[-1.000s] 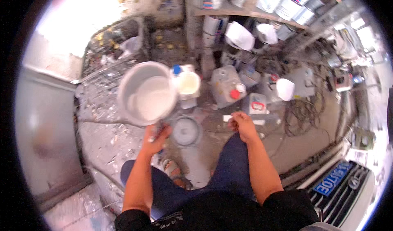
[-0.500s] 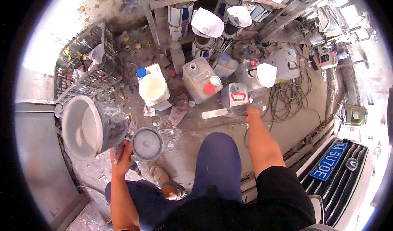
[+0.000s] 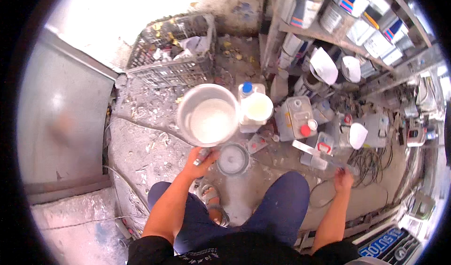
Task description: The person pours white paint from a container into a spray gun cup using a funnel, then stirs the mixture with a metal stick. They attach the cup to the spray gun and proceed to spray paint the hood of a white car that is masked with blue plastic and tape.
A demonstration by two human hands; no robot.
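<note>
— What's changed? 
— The metal bucket (image 3: 208,115) has swung from the person's far left back to centre, above the small tin (image 3: 233,159). The right hand (image 3: 343,179) now lifts a flat stirring stick (image 3: 324,155).
— Which step is this?
— Likely readying to stir or pour; next, the bucket needs steadying over the tin.
— Grips?
— Left hand (image 3: 201,160) has its fingers wrapped around the bucket's handle; right fingers pinch the stick's end.
— Anything unclear?
— The bucket's white contents are washed out, and the handle is mostly hidden.
</note>
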